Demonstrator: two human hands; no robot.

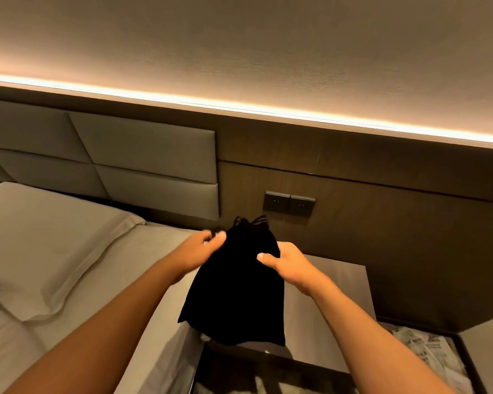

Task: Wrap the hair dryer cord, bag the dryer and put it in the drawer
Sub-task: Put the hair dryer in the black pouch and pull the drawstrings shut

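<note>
Both hands hold a black drawstring bag [236, 282] up in the air. The right hand [282, 263] grips the upper right side of the bag, with the thumb pressed on the front of the cloth and the fingers hidden behind it. The left hand [202, 250] is at the upper left side, near the gathered neck; it is blurred, so I cannot tell if it pinches the cloth, the cord, or nothing. The drawstring ends [251, 220] stick up just beyond both hands.

The bag hangs down from the hands, over the surface [325, 294] of the nightstand and above the open drawer [268, 376], which is below the wrists. The bed [54, 251] lies to the left of the left hand.

The dryer itself is not visible. The bag looks full and hangs with some weight, so I judge that the dryer is inside, with a hard, heavy body under soft cloth. The cloth can slip and fold, so it is better to take hold at the closed neck, with one hand supporting under the bottom while lowering it into the drawer.
</note>
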